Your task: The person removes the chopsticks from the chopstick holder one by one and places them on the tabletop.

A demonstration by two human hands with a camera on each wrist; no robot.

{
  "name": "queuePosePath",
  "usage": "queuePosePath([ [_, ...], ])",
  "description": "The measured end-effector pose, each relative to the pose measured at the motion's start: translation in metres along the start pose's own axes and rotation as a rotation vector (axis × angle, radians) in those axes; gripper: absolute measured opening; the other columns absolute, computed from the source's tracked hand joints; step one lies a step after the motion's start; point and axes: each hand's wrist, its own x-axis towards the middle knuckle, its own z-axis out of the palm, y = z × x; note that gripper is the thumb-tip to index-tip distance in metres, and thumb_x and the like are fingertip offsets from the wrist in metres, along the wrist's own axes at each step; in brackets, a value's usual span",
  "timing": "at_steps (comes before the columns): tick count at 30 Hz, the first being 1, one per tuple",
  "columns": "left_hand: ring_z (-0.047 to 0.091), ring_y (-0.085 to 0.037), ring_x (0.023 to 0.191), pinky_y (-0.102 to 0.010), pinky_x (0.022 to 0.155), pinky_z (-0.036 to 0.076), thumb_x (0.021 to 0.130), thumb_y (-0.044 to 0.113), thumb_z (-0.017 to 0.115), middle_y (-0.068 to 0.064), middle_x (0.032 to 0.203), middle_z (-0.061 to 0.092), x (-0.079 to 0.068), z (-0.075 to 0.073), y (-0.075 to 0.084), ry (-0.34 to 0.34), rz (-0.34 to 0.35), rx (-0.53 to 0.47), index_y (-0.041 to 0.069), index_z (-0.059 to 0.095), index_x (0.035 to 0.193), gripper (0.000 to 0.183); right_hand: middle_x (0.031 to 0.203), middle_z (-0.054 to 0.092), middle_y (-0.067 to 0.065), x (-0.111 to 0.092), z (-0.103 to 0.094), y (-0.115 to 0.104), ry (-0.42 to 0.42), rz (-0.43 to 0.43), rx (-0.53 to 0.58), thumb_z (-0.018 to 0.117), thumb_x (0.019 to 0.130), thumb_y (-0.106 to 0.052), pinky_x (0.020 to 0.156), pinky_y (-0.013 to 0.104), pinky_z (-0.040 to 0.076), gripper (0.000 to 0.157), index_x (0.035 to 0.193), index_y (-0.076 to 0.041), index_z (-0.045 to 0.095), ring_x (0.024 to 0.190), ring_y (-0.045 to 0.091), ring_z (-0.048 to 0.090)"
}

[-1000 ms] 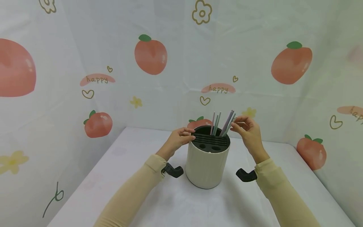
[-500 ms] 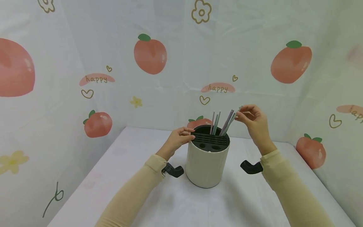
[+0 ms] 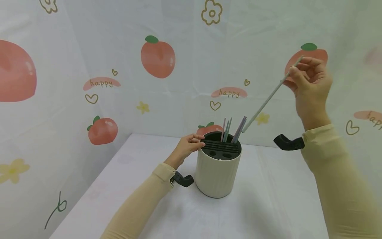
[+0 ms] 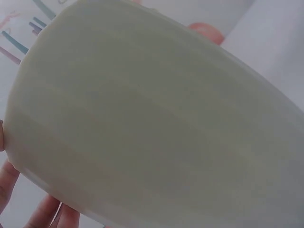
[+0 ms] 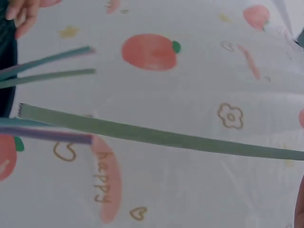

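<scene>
My right hand (image 3: 313, 79), raised at the right in the head view, pinches a pale green drinking straw (image 3: 268, 99) near its upper end. The straw slants down to the left, its lower end close to the tops of the other straws. A cream utensil holder (image 3: 218, 176) with a black slotted insert (image 3: 221, 147) stands upright on the table. Several pink, teal and purple straws (image 3: 238, 131) poke out of its rear opening. At the holder's left rim rest the fingers of my left hand (image 3: 186, 147). The right wrist view shows the green straw (image 5: 156, 135) crossing the frame.
The white table (image 3: 268, 192) carries the holder near its middle. Behind and to both sides hangs a white cloth (image 3: 179, 109) printed with peaches, flowers and "happy". Black wrist mounts (image 3: 289, 142) sit at both sleeves.
My right hand has risen and moved right, away from the holder, drawing the green straw out of it. My left hand and the holder have stayed in place.
</scene>
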Motion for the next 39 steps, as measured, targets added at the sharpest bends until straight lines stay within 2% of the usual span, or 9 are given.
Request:
queuePosePath([
  [3, 0.058, -0.024, 0.112, -0.041, 0.098, 0.049, 0.088, 0.017, 0.071, -0.012, 0.122, 0.061, 0.000, 0.000, 0.000, 0.002, -0.008, -0.002, 0.015, 0.067, 0.118, 0.030, 0.086, 0.059, 0.012, 0.004, -0.011, -0.005, 0.056, 0.043, -0.005, 0.065, 0.080, 0.019, 0.055, 0.030, 0.058, 0.027, 0.103, 0.007, 0.059, 0.063, 0.020, 0.062],
  [6, 0.058, -0.024, 0.113, -0.040, 0.098, 0.049, 0.088, 0.017, 0.071, -0.012, 0.123, 0.060, 0.000, 0.000, 0.000, 0.006, -0.011, -0.004, 0.015, 0.067, 0.118, 0.030, 0.086, 0.061, 0.010, -0.005, -0.035, 0.006, 0.065, 0.115, -0.066, 0.067, 0.080, 0.016, 0.057, 0.029, 0.058, 0.025, 0.102, 0.005, 0.062, 0.066, 0.018, 0.065],
  [10, 0.058, -0.024, 0.114, -0.040, 0.098, 0.049, 0.088, 0.017, 0.071, -0.012, 0.123, 0.060, 0.001, 0.000, -0.001, 0.007, -0.007, -0.010, 0.014, 0.067, 0.118, 0.030, 0.085, 0.065, 0.005, -0.034, -0.079, 0.037, 0.033, 0.260, -0.173, 0.064, 0.085, 0.012, 0.061, 0.027, 0.058, 0.020, 0.099, -0.001, 0.067, 0.072, 0.013, 0.067],
  [17, 0.058, -0.025, 0.116, -0.040, 0.099, 0.049, 0.088, 0.018, 0.071, -0.012, 0.123, 0.059, 0.000, 0.001, -0.002, 0.011, -0.004, -0.009, 0.015, 0.067, 0.117, 0.030, 0.086, 0.068, -0.010, -0.096, -0.152, 0.098, -0.042, 0.610, -0.489, 0.063, 0.092, -0.004, 0.068, 0.021, 0.057, 0.019, 0.096, -0.022, 0.066, 0.079, 0.003, 0.065],
  [20, 0.057, -0.026, 0.116, -0.041, 0.099, 0.048, 0.088, 0.018, 0.071, -0.012, 0.123, 0.059, -0.001, 0.001, -0.002, 0.013, -0.008, -0.009, 0.015, 0.067, 0.117, 0.029, 0.085, 0.067, -0.014, -0.119, -0.170, 0.122, -0.091, 0.730, -0.616, 0.063, 0.094, -0.008, 0.070, 0.021, 0.056, 0.015, 0.107, -0.014, 0.064, 0.079, 0.000, 0.063],
  [24, 0.055, -0.027, 0.118, -0.043, 0.100, 0.047, 0.088, 0.018, 0.071, -0.012, 0.123, 0.059, -0.003, 0.001, -0.002, 0.014, -0.004, 0.001, 0.015, 0.067, 0.116, 0.029, 0.086, 0.067, -0.013, -0.141, -0.182, 0.149, -0.136, 0.847, -0.744, 0.062, 0.094, -0.009, 0.071, 0.023, 0.056, 0.044, 0.129, 0.013, 0.048, 0.080, 0.000, 0.063],
  [26, 0.055, -0.027, 0.119, -0.044, 0.100, 0.047, 0.088, 0.019, 0.071, -0.012, 0.124, 0.059, -0.004, 0.001, -0.002, 0.010, 0.001, 0.001, 0.015, 0.067, 0.116, 0.029, 0.086, 0.068, -0.011, -0.149, -0.185, 0.159, -0.136, 0.889, -0.781, 0.062, 0.094, -0.008, 0.071, 0.024, 0.057, 0.052, 0.133, 0.018, 0.041, 0.079, 0.002, 0.065],
  [32, 0.054, -0.028, 0.119, -0.046, 0.101, 0.046, 0.088, 0.018, 0.070, -0.012, 0.123, 0.058, -0.006, 0.002, -0.001, 0.000, 0.000, -0.001, 0.015, 0.067, 0.117, 0.029, 0.079, 0.067, -0.007, -0.162, -0.190, 0.178, -0.097, 0.966, -0.835, 0.065, 0.090, -0.002, 0.064, 0.024, 0.056, 0.046, 0.127, 0.019, 0.047, 0.074, 0.007, 0.065],
  [39, 0.055, -0.029, 0.118, -0.046, 0.101, 0.046, 0.088, 0.020, 0.070, -0.013, 0.124, 0.058, -0.005, 0.000, 0.000, -0.002, 0.010, 0.027, 0.016, 0.067, 0.117, 0.029, 0.076, 0.064, -0.003, -0.162, -0.194, 0.186, -0.077, 0.986, -0.919, 0.066, 0.088, 0.001, 0.060, 0.023, 0.055, 0.041, 0.121, 0.019, 0.050, 0.067, 0.006, 0.061],
])
